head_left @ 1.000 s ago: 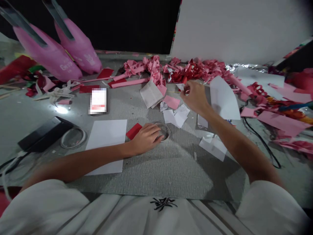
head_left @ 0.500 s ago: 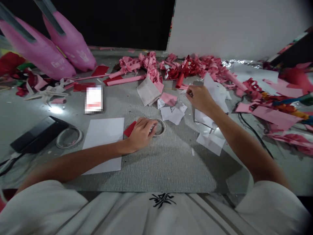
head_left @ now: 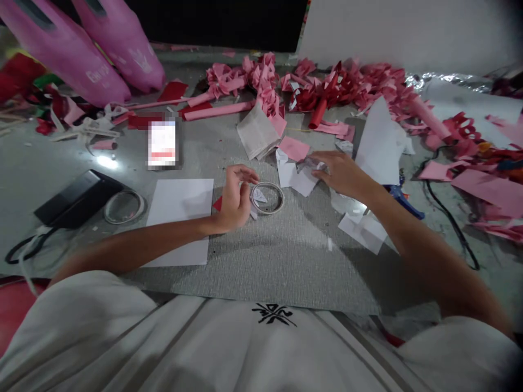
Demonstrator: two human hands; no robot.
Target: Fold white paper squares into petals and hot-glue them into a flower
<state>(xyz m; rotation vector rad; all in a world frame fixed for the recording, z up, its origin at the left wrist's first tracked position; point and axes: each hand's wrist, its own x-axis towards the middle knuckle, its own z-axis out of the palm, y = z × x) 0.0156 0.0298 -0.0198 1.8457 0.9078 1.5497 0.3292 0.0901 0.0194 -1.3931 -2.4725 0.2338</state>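
Note:
My left hand [head_left: 235, 197] hovers on the grey mat [head_left: 278, 261] just left of a thin tape ring [head_left: 267, 197]. Its fingers are curled toward the thumb in a loose pinch, and what they hold is too small to make out. A small red paper piece [head_left: 218, 204] peeks out under that hand. My right hand [head_left: 342, 175] lies low with fingers stretched out flat, its tips on a heap of white paper scraps [head_left: 298, 177] right of the ring.
A white sheet [head_left: 180, 212] lies left of my left hand, with a second ring [head_left: 123, 207] and a black box [head_left: 77, 196] beyond it. Pink and red paper curls [head_left: 327, 87] crowd the back. A bent white sheet [head_left: 379, 144], a blue tool [head_left: 402, 200] and a black cable [head_left: 449, 218] lie right.
My left hand lifted off the tape ring and curled up beside it. My right hand came down from the back and stretched onto the white scraps. The view shifted down.

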